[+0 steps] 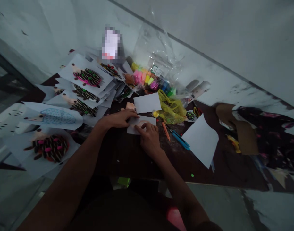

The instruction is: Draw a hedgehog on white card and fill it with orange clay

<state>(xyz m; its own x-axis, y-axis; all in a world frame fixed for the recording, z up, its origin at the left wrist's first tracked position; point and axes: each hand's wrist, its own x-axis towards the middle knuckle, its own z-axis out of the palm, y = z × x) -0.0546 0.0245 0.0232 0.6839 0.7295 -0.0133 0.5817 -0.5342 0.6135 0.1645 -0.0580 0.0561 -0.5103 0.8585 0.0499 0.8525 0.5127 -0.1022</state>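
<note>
At the centre of the frame, a small white card [132, 129] lies on the dark tabletop [127, 157] under both hands, the left [120, 118] flat at its left edge, the right [149, 134] pressing fingers on it, neither clenched. Above, a clear plastic bag [156, 54] holds coloured clay packs [149, 80].

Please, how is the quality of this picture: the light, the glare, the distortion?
Head view: dim light, forearms dark; small glints on the clear bag; a bright upright patch is pixelated; dark cloth at the right edge looks stretched and soft.
</note>
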